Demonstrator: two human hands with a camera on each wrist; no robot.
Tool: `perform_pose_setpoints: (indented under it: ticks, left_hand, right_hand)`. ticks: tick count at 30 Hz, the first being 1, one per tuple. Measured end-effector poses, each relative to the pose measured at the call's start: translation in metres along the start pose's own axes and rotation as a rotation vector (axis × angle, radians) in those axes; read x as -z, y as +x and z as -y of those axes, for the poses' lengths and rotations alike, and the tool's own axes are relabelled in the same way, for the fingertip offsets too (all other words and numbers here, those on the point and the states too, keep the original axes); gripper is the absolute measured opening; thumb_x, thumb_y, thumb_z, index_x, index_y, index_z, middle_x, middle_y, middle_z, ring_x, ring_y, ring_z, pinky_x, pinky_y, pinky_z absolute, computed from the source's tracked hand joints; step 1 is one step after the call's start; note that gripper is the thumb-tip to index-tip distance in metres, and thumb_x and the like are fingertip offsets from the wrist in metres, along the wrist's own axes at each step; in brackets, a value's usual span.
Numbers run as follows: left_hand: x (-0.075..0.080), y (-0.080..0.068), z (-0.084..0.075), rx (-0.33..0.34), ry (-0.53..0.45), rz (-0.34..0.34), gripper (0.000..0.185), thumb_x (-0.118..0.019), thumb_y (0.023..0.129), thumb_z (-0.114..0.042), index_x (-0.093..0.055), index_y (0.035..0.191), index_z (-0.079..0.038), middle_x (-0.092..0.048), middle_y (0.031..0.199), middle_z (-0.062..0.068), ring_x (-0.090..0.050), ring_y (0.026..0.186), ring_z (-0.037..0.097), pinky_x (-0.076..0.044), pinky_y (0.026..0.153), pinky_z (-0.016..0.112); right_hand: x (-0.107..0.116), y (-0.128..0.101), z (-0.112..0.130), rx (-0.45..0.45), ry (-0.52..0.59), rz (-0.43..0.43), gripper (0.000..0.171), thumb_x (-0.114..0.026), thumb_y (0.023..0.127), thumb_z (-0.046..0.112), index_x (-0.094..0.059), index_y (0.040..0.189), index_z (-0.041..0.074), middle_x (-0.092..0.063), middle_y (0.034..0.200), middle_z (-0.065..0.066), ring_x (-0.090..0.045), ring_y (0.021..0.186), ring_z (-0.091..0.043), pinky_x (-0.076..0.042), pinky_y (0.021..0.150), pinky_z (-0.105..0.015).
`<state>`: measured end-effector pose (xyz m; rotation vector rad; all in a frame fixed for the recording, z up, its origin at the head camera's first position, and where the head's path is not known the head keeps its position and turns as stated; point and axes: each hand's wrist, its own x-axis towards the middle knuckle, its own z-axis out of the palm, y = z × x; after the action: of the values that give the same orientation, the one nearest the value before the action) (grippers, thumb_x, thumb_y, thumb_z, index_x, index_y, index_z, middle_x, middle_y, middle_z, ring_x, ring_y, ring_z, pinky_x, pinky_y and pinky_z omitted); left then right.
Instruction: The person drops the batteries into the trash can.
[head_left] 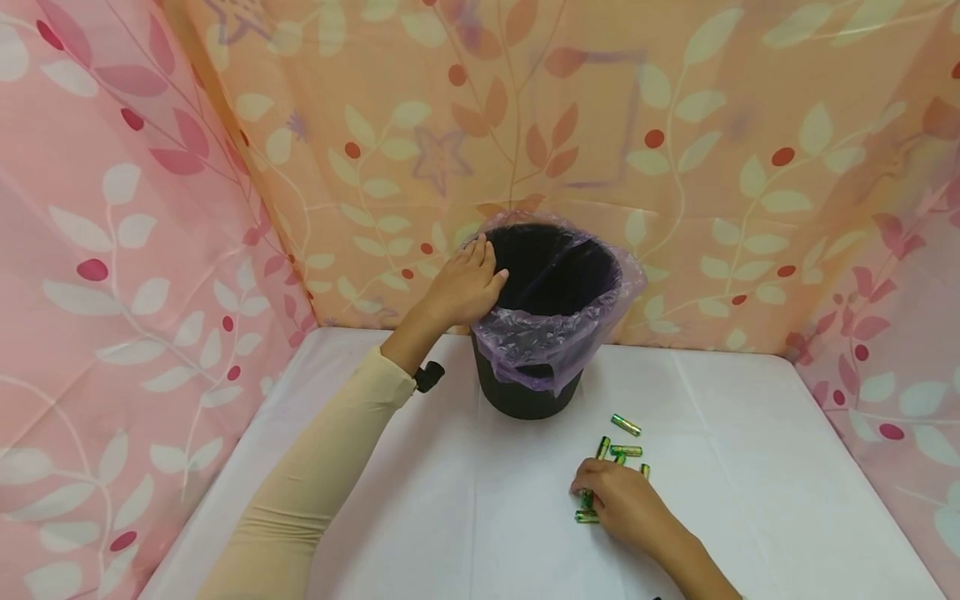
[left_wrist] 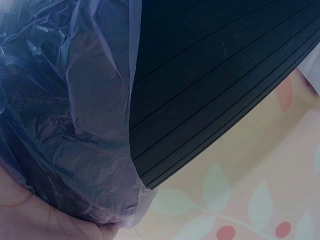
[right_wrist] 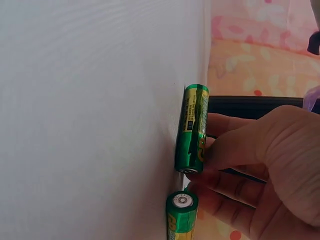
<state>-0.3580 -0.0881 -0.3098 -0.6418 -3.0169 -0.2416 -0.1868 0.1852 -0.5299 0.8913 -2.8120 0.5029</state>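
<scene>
A black trash bin (head_left: 525, 398), lined with a purple plastic bag (head_left: 517, 342) folded over its rim, stands upright on the white table. My left hand (head_left: 467, 283) holds the bin's left rim through the bag, fingers over the edge. Up close in the left wrist view, the bag (left_wrist: 100, 100) hangs over the ribbed bin wall (left_wrist: 210, 75). Right of the bin, my right hand (head_left: 626, 504) is down among several green batteries (head_left: 626, 425). Its thumb and fingers pinch one battery (right_wrist: 192, 130) at the table surface; another battery (right_wrist: 181, 215) lies just below it in that view.
The white cloth-covered table (head_left: 720, 467) reaches back to an orange leaf-patterned curtain (head_left: 510, 108). Pink patterned curtains hang at the left (head_left: 150, 250) and right sides. The bin stands close to the back curtain.
</scene>
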Motion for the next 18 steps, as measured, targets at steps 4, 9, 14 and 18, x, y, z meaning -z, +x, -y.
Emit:
perform_pose_setpoints:
  ticks: [4,9,14,18]
  left_hand:
    - [0.0000,0.0009,0.0007,-0.005,0.005,0.006,0.068,-0.022,0.111,-0.041,-0.010,0.160,0.004,-0.001,0.169,0.019,0.000,0.156,0.031,-0.001,0.126,0.043]
    - [0.0003,0.0020,0.0012,-0.009,0.007,0.007,0.068,-0.022,0.111,-0.041,-0.011,0.160,0.005,0.000,0.169,0.019,0.000,0.156,0.031,-0.001,0.126,0.042]
    - [-0.0003,0.0028,0.0019,-0.011,0.009,0.011,0.068,-0.021,0.111,-0.041,-0.010,0.160,0.005,0.000,0.169,0.019,0.000,0.156,0.032,-0.001,0.126,0.043]
    - [0.0002,0.0019,0.0015,-0.011,0.011,0.013,0.068,-0.022,0.111,-0.041,-0.011,0.160,0.005,-0.001,0.169,0.019,0.000,0.156,0.032,-0.001,0.126,0.043]
  right_hand:
    - [0.0014,0.0005,0.0014,0.006,-0.006,0.012,0.032,-0.075,0.073,-0.010,-0.079,0.085,0.019,-0.068,0.097,0.012,-0.066,0.089,-0.008,-0.058,0.073,-0.031]
    - [0.0022,0.0011,0.0017,0.010,-0.018,-0.004,0.031,-0.077,0.073,-0.010,-0.079,0.085,0.019,-0.068,0.097,0.011,-0.067,0.091,-0.009,-0.058,0.073,-0.031]
    - [0.0016,-0.0001,0.0013,0.034,-0.042,-0.037,0.029,-0.081,0.073,-0.006,-0.080,0.085,0.020,-0.068,0.096,0.011,-0.064,0.092,-0.010,-0.058,0.073,-0.030]
    - [0.0004,-0.0001,-0.0003,0.049,-0.049,-0.045,0.027,-0.085,0.072,-0.003,-0.079,0.086,0.020,-0.068,0.093,0.012,-0.061,0.091,-0.009,-0.057,0.071,-0.028]
